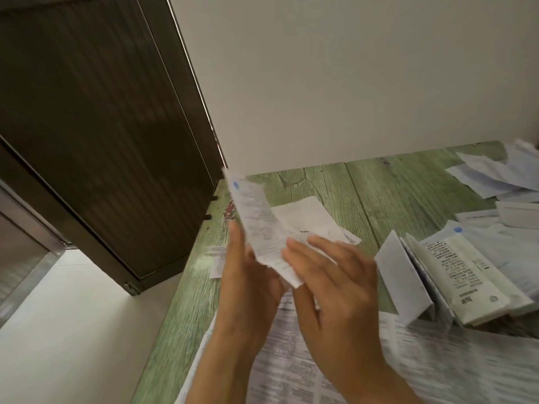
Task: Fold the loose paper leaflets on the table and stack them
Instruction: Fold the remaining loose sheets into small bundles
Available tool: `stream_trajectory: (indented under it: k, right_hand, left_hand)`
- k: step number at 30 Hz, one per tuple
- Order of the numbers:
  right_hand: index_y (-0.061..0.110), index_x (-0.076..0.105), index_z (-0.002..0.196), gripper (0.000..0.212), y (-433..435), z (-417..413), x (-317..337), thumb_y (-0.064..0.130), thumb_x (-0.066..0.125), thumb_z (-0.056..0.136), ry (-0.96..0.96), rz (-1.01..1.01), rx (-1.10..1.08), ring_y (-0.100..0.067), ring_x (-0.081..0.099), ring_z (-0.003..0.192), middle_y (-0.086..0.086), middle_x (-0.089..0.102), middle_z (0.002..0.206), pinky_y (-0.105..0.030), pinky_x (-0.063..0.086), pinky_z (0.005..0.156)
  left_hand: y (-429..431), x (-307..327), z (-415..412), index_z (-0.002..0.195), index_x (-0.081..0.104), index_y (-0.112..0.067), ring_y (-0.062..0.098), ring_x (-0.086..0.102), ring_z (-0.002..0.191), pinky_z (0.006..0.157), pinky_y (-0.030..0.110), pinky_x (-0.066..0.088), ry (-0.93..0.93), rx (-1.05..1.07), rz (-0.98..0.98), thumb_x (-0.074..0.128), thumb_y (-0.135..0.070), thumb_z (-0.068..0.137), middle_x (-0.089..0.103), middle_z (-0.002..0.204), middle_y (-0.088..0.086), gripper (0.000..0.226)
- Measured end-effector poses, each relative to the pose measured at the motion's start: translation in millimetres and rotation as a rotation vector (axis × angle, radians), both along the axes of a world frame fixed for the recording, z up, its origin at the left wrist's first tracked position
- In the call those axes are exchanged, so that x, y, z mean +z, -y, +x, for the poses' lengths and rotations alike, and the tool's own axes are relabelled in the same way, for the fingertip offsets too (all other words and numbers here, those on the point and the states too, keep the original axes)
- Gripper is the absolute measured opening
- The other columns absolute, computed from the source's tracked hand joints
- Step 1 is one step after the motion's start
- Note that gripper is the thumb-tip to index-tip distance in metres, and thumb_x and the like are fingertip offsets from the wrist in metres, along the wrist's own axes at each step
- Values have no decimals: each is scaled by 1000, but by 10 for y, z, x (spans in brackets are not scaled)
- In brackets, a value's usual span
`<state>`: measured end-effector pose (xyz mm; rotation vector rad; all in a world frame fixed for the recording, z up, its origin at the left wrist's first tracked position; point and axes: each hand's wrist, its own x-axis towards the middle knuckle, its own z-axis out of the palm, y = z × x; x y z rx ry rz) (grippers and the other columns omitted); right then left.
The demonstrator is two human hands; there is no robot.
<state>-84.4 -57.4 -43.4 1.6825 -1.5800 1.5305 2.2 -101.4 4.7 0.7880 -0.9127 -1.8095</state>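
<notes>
Left-hand grip (248, 275) has its fingers straight and apart, laid flat along the back and left edge of the leaflet (259, 225). Right-hand grip (335, 287) looks clamped on the leaflet's lower end, fingers over the top and thumb under the corner, though it's a bit blurry there. So the leaflet is up in the air over the near-left part of the desk (335, 182), not lying on it.

Right behind it a white sheet (309, 220) lies flat on the desk, and big printed sheets (291, 368) sit under both wrists. A small scrap (215, 260) is just left of the hands. To the right, a bunch of zigzag-folded leaflets (455, 275) stands on edge, with a loose pile (490, 173) well beyond at the far right by the wall (350, 68).

The leaflet is a long narrow strip, with its long axis running diagonally. The top end points up and away to the left, toward the dark door (102, 126), and the bottom end points down to the right.
</notes>
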Motion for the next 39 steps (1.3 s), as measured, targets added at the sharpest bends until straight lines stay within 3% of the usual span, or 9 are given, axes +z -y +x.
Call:
stream_trajectory:
  k: [4,8,14,17,19,22,25,30,39]
  right_hand:
    - [10,70,109,37,9,40,-14,16,48,80,28,119,87,-13,56,112,1,69,112,-35,36,100]
    - [10,65,115,51,-59,48,33,18,40,72,148,205,216,-9,51,114,3,67,113,-28,33,101]
    - [18,46,125,38,-59,19,120,33,42,91,386,130,37,-6,46,107,9,50,116,-18,35,94]
    - [32,44,124,39,-65,18,181,30,60,88,716,242,178,-2,54,81,17,54,95,-13,44,73]
    - [31,51,116,37,-71,10,227,14,65,87,1003,342,379,-16,60,67,2,62,80,-22,50,60]
    - [27,61,103,26,-60,-25,276,6,62,88,1137,435,428,-38,62,75,-22,63,75,-46,53,68]
    - [27,59,110,34,-36,-70,286,3,61,87,1285,563,505,-31,68,77,-20,69,83,-38,56,66]
    - [20,70,91,22,-31,-77,316,4,56,89,1264,673,546,-11,51,45,-9,66,66,-20,33,36]
    - [17,54,63,36,3,-157,281,-4,40,89,1227,682,399,-15,48,61,-3,52,64,-19,33,46]
  left_hand:
    - [29,43,128,116,64,-13,32,63,109,93,48,47,-150,-61,99,47,-53,77,66,116,16,58]
    - [22,25,139,97,69,-15,24,70,93,83,38,55,118,-59,75,55,-21,80,72,101,10,23]
    - [68,51,327,106,64,-17,23,71,88,73,34,60,391,-210,7,59,-18,78,74,96,6,28]
    - [92,61,427,110,63,-17,26,70,93,79,38,58,439,-295,-22,61,-18,73,73,102,7,37]
    - [94,52,445,111,62,-17,25,70,94,78,36,59,459,-310,-33,61,-19,73,73,103,6,39]
    - [110,53,471,111,62,-17,25,70,91,74,34,59,459,-304,-38,62,-18,71,73,103,6,40]
    - [137,63,511,108,65,-10,25,71,83,64,30,60,443,-271,-28,63,-18,70,72,101,11,38]
    - [142,-2,466,110,64,-7,24,71,79,55,26,57,379,-204,12,62,-16,74,71,104,16,37]
    - [205,-18,493,76,76,-13,22,69,71,53,27,58,330,-151,-12,52,-17,77,71,88,16,25]
